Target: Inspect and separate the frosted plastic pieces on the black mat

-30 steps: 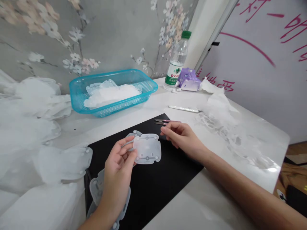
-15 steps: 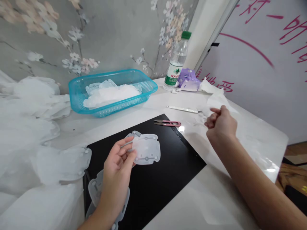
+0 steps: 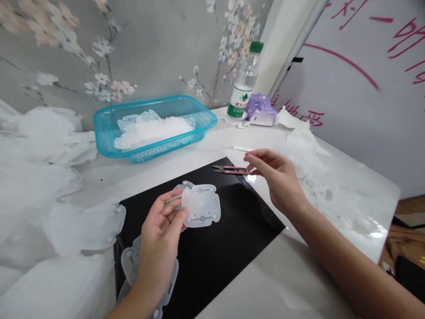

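Observation:
My left hand (image 3: 162, 239) is closed on a thin, translucent plastic piece (image 3: 201, 206), pinched by its left edge between thumb and fingers. The piece has rounded corners, notches and small round spots. Another similar piece (image 3: 187, 183) shows just behind it. My right hand (image 3: 277, 177) is at the handle end of pink-handled thread snips (image 3: 229, 170), its thumb and fingers curved and slightly apart. Whether the fingertips touch the snips cannot be made out. More translucent pieces (image 3: 131, 261) lie partly under my left wrist.
A black mat (image 3: 212, 266) lies on the white table. Behind it is a blue basket (image 3: 156, 153) holding translucent pieces. Stacks of pieces (image 3: 43, 177) fill the left. A thin white tool (image 3: 239, 148), bottle (image 3: 241, 93), purple pack (image 3: 260, 108) and white scraps (image 3: 305, 141) are at right.
My right hand has moved left from the white scraps to the handle end of the snips, its fingers less curled. My left hand still holds the piece in nearly the same place.

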Motion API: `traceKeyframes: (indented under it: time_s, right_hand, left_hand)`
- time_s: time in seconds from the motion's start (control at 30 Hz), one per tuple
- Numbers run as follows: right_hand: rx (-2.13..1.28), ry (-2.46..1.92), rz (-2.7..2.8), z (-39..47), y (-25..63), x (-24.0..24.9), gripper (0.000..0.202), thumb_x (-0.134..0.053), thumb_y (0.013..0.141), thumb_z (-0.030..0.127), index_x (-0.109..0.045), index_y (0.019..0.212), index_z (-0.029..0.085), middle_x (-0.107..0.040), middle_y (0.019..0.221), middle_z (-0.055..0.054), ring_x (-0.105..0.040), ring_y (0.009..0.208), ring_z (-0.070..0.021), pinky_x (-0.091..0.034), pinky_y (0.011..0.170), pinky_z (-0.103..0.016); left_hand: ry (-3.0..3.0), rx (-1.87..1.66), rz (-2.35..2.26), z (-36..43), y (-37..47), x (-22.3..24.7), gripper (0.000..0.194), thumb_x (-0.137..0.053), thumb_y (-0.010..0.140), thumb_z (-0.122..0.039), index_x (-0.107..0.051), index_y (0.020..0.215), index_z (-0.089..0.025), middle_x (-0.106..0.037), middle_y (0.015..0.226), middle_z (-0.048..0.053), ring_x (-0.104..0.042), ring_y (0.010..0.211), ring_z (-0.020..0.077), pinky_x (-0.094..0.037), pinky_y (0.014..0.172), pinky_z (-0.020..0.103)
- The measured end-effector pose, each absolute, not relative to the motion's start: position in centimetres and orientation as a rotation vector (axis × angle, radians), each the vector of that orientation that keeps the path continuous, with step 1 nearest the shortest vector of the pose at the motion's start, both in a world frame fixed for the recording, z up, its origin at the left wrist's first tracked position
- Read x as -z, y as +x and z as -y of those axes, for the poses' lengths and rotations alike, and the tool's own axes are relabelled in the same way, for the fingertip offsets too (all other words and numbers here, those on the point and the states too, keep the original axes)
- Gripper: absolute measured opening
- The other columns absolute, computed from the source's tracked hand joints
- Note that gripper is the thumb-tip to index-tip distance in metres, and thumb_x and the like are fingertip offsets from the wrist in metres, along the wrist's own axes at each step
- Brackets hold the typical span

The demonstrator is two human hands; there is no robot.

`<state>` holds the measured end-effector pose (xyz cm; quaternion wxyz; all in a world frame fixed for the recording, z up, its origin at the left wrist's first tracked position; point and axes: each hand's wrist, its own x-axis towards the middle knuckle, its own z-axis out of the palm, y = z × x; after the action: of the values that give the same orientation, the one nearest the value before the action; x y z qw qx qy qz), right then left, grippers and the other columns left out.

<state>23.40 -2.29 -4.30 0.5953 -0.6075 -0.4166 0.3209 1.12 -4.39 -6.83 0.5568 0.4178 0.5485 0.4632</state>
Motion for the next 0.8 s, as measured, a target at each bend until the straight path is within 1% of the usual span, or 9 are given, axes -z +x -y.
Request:
traceKeyframes:
  time_s: [0.03,0.1,0.17,0.23,0.3,0.37,0.43,0.6,0.8]
  right_hand:
    - [-0.841,-1.401,1.019,2.4,23.1,4.3,0.021,-0.065,0.079,0.038,-0.063,0.079,0.017,-0.061,0.074,-0.001,-0.053,0.059,-0.0093,-0.045,0.058,-0.025]
    - [-0.989,-1.378,1.095,2.7,22.6,4.3,0.023,-0.057,0.086,0.038,-0.062,0.095,0.019,-0.058,0.068,0.001,-0.048,0.049,-0.0079,-0.043,0.053,-0.025]
    - [-1.059,-1.352,1.151,3.0,22.2,4.4,0.041,-0.059,0.085,0.033,-0.049,0.123,0.024,-0.063,0.088,-0.001,-0.053,0.055,-0.0086,-0.045,0.057,-0.025]
    - [-1.065,-1.330,1.214,3.2,22.0,4.4,0.064,-0.068,0.077,0.027,-0.038,0.134,0.029,-0.058,0.117,-0.005,-0.059,0.073,-0.0105,-0.049,0.066,-0.026]
    - [-1.100,-1.320,1.287,3.2,21.8,4.4,0.050,-0.070,0.077,0.029,-0.050,0.123,0.025,-0.057,0.118,-0.006,-0.058,0.080,-0.0116,-0.048,0.069,-0.025]
    - [-1.226,-1.327,1.342,3.2,21.6,4.3,0.026,-0.062,0.084,0.039,-0.061,0.100,0.018,-0.063,0.098,-0.006,-0.055,0.067,-0.0096,-0.046,0.061,-0.024]
    - [-1.404,-1.323,1.369,3.3,21.2,4.4,0.031,-0.056,0.087,0.047,-0.061,0.088,0.016,-0.063,0.080,-0.003,-0.049,0.055,-0.0073,-0.042,0.052,-0.022]
    - [-1.637,-1.217,1.400,3.6,20.3,5.1,0.033,-0.069,0.077,0.045,-0.055,0.087,0.016,-0.055,0.064,0.004,-0.047,0.050,-0.0061,-0.038,0.048,-0.019]
    - [-1.519,-1.196,1.388,3.6,20.3,5.8,0.030,-0.066,0.081,0.044,-0.056,0.085,0.016,-0.055,0.064,0.004,-0.044,0.047,-0.0049,-0.034,0.045,-0.019]
  left_hand:
    - [0.991,-1.091,-1.294,4.4,1.1,6.8,0.036,-0.071,0.075,-0.034,-0.061,0.108,-0.024,-0.067,0.099,0.001,-0.063,0.082,0.0117,-0.048,0.066,0.016]
    - [1.002,-1.093,-1.297,4.4,1.1,6.8,0.036,-0.071,0.075,-0.034,-0.060,0.108,-0.024,-0.066,0.097,0.001,-0.063,0.080,0.0111,-0.048,0.066,0.016]
    - [0.998,-1.105,-1.295,4.4,1.1,6.8,0.034,-0.071,0.076,-0.034,-0.059,0.106,-0.024,-0.066,0.095,0.000,-0.062,0.078,0.0104,-0.048,0.065,0.016]
    - [0.984,-1.114,-1.289,4.4,1.1,6.8,0.033,-0.070,0.076,-0.033,-0.058,0.105,-0.025,-0.066,0.093,-0.001,-0.061,0.076,0.0100,-0.048,0.066,0.016]
    - [0.975,-1.118,-1.283,4.4,1.1,6.8,0.033,-0.070,0.076,-0.033,-0.057,0.105,-0.025,-0.066,0.092,-0.001,-0.061,0.074,0.0097,-0.048,0.066,0.016]
    - [0.973,-1.117,-1.276,4.4,1.1,6.8,0.034,-0.071,0.076,-0.033,-0.056,0.105,-0.025,-0.066,0.092,-0.001,-0.061,0.074,0.0097,-0.048,0.065,0.016]
    - [0.973,-1.120,-1.270,4.5,1.0,6.9,0.033,-0.070,0.077,-0.033,-0.056,0.106,-0.025,-0.066,0.093,-0.001,-0.060,0.075,0.0098,-0.048,0.066,0.016]
    - [0.939,-1.141,-1.257,4.5,1.1,6.8,0.031,-0.068,0.077,-0.031,-0.057,0.105,-0.025,-0.066,0.089,-0.002,-0.059,0.071,0.0084,-0.047,0.062,0.014]
    - [0.802,-1.221,-1.228,4.3,1.2,6.4,0.028,-0.061,0.079,-0.035,-0.053,0.103,-0.022,-0.067,0.089,0.002,-0.061,0.069,0.0122,-0.048,0.058,0.019]
